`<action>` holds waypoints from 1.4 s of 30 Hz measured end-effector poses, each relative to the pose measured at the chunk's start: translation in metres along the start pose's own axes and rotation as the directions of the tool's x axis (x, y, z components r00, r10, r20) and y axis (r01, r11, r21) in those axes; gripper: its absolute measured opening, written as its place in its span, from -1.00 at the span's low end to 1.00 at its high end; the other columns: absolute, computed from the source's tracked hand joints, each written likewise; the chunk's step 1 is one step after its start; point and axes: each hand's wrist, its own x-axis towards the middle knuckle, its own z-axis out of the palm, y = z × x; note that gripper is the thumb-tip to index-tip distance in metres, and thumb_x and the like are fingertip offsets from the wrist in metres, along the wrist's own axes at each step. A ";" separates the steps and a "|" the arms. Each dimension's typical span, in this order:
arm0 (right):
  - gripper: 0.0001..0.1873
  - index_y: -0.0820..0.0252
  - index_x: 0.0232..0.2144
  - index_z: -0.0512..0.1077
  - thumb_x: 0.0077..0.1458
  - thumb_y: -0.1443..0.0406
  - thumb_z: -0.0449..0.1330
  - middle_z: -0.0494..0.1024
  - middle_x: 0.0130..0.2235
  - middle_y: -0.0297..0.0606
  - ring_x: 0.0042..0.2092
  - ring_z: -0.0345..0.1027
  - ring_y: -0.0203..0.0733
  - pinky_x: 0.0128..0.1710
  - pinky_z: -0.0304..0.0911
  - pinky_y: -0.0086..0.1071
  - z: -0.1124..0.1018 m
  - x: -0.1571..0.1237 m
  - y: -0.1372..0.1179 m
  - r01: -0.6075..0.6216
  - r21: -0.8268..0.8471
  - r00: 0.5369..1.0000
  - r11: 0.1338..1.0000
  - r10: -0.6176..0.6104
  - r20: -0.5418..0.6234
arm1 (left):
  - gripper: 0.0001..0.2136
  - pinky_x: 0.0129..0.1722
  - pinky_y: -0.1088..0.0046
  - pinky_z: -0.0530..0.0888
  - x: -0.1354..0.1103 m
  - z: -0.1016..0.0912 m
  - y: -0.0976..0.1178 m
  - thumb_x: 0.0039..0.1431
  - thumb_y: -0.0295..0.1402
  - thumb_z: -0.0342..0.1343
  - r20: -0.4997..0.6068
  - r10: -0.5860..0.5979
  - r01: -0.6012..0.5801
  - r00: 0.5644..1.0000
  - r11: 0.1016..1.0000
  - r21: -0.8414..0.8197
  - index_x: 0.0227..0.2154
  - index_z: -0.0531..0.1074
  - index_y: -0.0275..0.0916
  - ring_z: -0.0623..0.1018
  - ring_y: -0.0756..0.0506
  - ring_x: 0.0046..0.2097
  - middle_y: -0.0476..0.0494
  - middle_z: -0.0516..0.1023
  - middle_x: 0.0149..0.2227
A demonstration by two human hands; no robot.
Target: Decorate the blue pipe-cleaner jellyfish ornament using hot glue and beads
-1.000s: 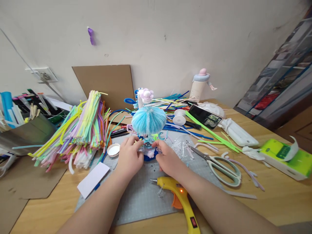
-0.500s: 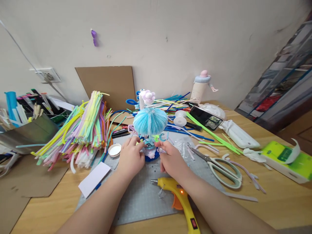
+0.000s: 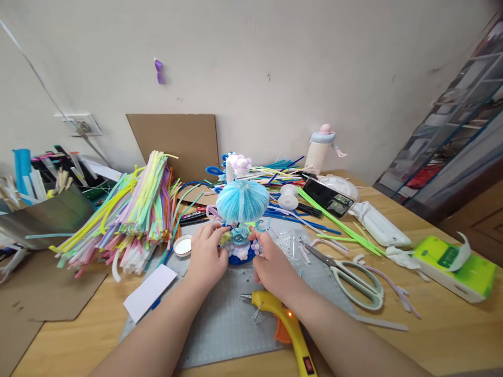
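Note:
In the head view a fuzzy pipe-cleaner ornament [image 3: 242, 201] stands upright on the grey cutting mat [image 3: 220, 330]. It has a light-blue domed top, a white and lilac figure above, and a dark-blue base with small pale flowers. My left hand [image 3: 208, 254] is closed at its left side, fingertips under the dome. Opposite, my right hand [image 3: 272, 262] has its fingers curled at the ornament's right edge, beside a lilac flower. Parts of the ornament between the fingertips are hidden. A yellow glue gun [image 3: 288, 322], its light lit orange, lies just below my right hand.
Scissors [image 3: 356, 280], clear beads [image 3: 288, 241] and a thread spool [image 3: 288, 197] lie to the right, with a phone [image 3: 328, 196] and a green tissue pack [image 3: 456, 264] beyond. Bundled pipe cleaners [image 3: 137, 209], a white lid [image 3: 183, 245] and a white card [image 3: 149, 293] are on the left.
The view has shifted slightly. My hands have parted a little from the ornament's middle, so more of its base and flowers shows. The ornament stays upright in place.

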 end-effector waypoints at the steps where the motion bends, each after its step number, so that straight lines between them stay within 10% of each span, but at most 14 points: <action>1: -0.56 0.06 -0.12 0.21 -0.09 0.50 -0.05 0.46 -0.11 -0.26 -0.60 0.27 -0.40 -0.53 0.19 -0.44 0.000 0.000 0.001 0.005 -0.003 1.000 1.000 -0.005 0.001 | -0.59 0.01 0.19 0.30 -0.001 0.001 -0.001 -0.11 -0.55 -0.01 0.003 -0.007 0.007 1.000 1.000 0.004 -0.14 0.45 -0.19 0.38 -0.22 0.00 -0.19 0.43 -0.07; 20: -0.52 0.04 -0.10 0.20 -0.11 0.46 -0.10 0.37 -0.56 -0.49 -0.62 0.31 -0.29 -0.55 0.19 -0.43 0.005 0.001 0.010 -0.029 0.034 1.000 0.999 0.029 0.002 | -0.65 -0.03 0.19 0.29 -0.003 -0.004 0.001 -0.12 -0.58 0.01 -0.009 -0.072 0.072 0.997 0.997 -0.038 -0.24 0.49 -0.19 0.39 -0.19 -0.04 -0.13 0.47 -0.14; 30: -0.54 0.02 -0.14 0.19 -0.15 0.45 -0.07 0.41 0.02 -0.26 -0.67 0.28 -0.44 -0.58 0.24 -0.42 0.008 0.004 0.011 -0.034 0.083 0.999 0.996 0.032 0.025 | -0.90 -0.12 0.25 0.30 0.001 0.000 0.005 0.11 -0.31 0.11 -0.097 -0.085 0.083 0.992 0.996 -0.020 -0.34 0.50 -0.13 0.42 -0.16 -0.12 -0.09 0.49 -0.20; 42: -0.50 0.08 -0.08 0.20 -0.12 0.50 -0.07 0.48 -0.31 -0.33 -0.62 0.30 -0.33 -0.48 0.24 -0.37 0.005 0.003 0.006 -0.013 0.000 0.999 1.000 0.013 0.041 | -0.91 -0.19 0.28 0.30 0.009 0.005 0.006 0.08 -0.29 0.15 -0.096 -0.072 0.075 0.993 0.997 0.024 -0.42 0.50 -0.15 0.42 -0.16 -0.17 -0.09 0.49 -0.26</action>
